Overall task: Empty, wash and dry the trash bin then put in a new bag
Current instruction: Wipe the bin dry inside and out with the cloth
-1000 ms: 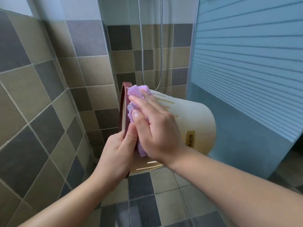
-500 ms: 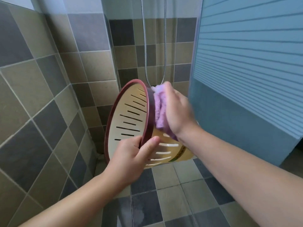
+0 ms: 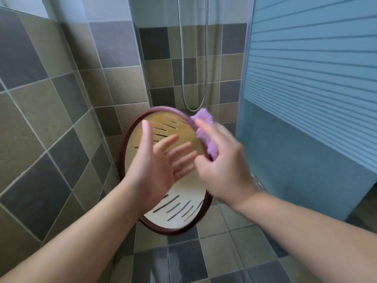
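1. while the trash bin (image 3: 175, 209) hangs tipped in the air above the tiled floor (image 3: 216, 258), its open mouth faces the camera, the dark red rim (image 3: 124, 148) ringing a cream inside with slotted walls.
2. the left hand (image 3: 155, 160) is spread in front of the mouth, fingers straight and apart, thumb up; its grip is loose and holds nothing. whether the fingers touch the bin is unclear because of motion blur.
3. the right hand (image 3: 222, 166) sits at the rim's upper right, its grip curled around a purple cloth (image 3: 204, 131) that lies against the rim.
4. behind the bin a metal shower hose (image 3: 183, 58) loops down the tiled wall (image 3: 51, 99).
5. a frosted, striped glass panel (image 3: 306, 78) stands to the right.
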